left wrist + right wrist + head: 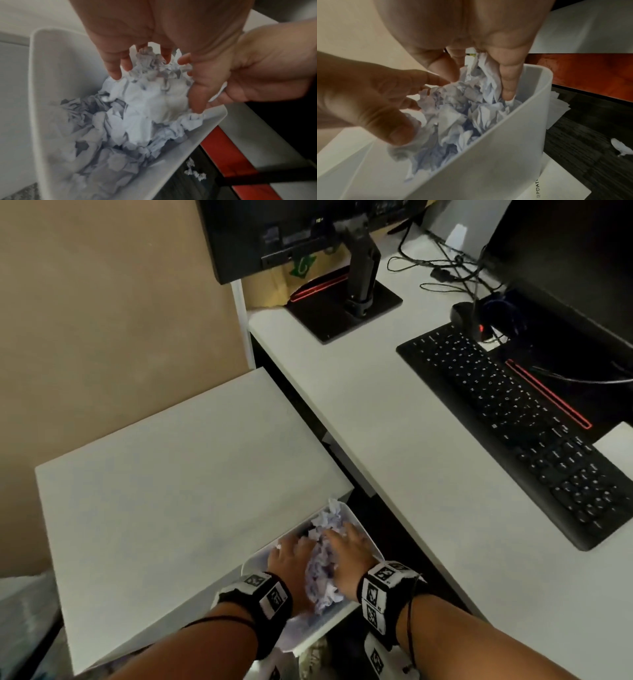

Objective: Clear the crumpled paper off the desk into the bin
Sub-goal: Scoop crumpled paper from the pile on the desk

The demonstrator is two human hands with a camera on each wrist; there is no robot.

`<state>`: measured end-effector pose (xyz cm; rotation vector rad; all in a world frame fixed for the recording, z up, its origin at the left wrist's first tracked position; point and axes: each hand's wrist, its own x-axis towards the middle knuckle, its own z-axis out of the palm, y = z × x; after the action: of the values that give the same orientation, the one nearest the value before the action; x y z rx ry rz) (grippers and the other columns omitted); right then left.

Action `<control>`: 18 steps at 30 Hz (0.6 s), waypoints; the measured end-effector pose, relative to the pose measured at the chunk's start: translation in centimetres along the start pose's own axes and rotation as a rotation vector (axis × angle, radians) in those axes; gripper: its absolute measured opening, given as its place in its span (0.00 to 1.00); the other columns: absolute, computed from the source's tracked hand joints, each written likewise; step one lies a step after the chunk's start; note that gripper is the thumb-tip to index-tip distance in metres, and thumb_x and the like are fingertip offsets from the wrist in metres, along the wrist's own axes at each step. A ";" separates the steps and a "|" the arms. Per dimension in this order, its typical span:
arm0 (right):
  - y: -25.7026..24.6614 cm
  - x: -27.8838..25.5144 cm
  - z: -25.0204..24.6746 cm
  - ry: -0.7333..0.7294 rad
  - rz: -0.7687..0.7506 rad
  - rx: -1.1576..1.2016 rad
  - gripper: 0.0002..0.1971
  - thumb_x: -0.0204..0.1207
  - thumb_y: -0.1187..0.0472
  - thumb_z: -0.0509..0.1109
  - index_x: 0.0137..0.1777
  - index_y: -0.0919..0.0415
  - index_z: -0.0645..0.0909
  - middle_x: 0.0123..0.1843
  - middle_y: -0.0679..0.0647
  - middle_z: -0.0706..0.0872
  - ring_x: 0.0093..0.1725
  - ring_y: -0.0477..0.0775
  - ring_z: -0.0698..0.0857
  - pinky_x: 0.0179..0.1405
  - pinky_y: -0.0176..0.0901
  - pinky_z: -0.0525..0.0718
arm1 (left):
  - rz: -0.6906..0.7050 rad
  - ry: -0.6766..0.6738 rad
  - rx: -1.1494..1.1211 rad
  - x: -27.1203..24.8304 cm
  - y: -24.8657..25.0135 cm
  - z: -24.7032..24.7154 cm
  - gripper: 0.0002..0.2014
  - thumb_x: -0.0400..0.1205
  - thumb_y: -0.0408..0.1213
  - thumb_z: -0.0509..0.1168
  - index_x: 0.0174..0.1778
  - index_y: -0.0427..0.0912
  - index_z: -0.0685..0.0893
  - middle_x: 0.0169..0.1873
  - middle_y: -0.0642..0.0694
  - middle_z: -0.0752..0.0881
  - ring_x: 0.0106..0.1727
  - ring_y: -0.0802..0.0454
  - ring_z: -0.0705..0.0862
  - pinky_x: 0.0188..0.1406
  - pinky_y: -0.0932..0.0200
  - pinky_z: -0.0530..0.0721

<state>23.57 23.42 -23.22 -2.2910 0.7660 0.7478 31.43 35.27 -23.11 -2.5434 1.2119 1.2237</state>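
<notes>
A white bin (363, 531) stands on the floor between a low cabinet and the desk, heaped with crumpled white paper (322, 575). Both hands reach into its mouth. My left hand (291, 547) lies against the wad's left side and my right hand (340, 539) against its right, so the paper is pressed between them. In the left wrist view the left fingertips (117, 71) hang spread over the paper (150, 97), inside the bin wall (51, 83). In the right wrist view the right index finger (508, 82) lies straight, pushed into the paper (453, 108) by the bin wall (488, 162).
The white cabinet top (164, 484) overhangs the bin on the left and the desk edge (359, 412) on the right. A black keyboard (513, 422) and monitor stand (356, 299) sit on the desk. Small paper scraps (195, 171) lie on the dark floor.
</notes>
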 end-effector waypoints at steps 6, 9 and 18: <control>0.6 3.2 1.7 -0.102 0.012 -0.132 0.38 0.79 0.59 0.63 0.83 0.46 0.46 0.84 0.60 0.41 0.84 0.63 0.49 0.81 0.54 0.59 | -0.022 -0.065 0.161 2.4 -0.2 -0.3 0.45 0.73 0.49 0.71 0.81 0.57 0.51 0.80 0.44 0.52 0.78 0.36 0.56 0.79 0.45 0.60; 1.2 4.1 1.2 -0.098 0.039 -0.114 0.30 0.80 0.57 0.63 0.80 0.53 0.56 0.81 0.60 0.57 0.80 0.64 0.61 0.78 0.52 0.66 | 0.041 -0.078 0.139 3.9 1.4 -0.2 0.37 0.74 0.53 0.66 0.78 0.53 0.60 0.78 0.44 0.61 0.77 0.39 0.63 0.74 0.40 0.69; 0.2 5.2 2.4 -0.062 0.106 -0.141 0.33 0.77 0.46 0.60 0.81 0.51 0.56 0.80 0.62 0.58 0.80 0.66 0.60 0.79 0.56 0.62 | -0.103 -0.073 -0.011 9.4 -0.3 1.9 0.31 0.76 0.48 0.66 0.74 0.44 0.68 0.71 0.40 0.75 0.72 0.40 0.75 0.70 0.43 0.75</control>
<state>26.20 23.18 -28.29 -2.3538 0.8358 0.9435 33.96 30.32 -30.98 -2.5094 1.0488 1.2915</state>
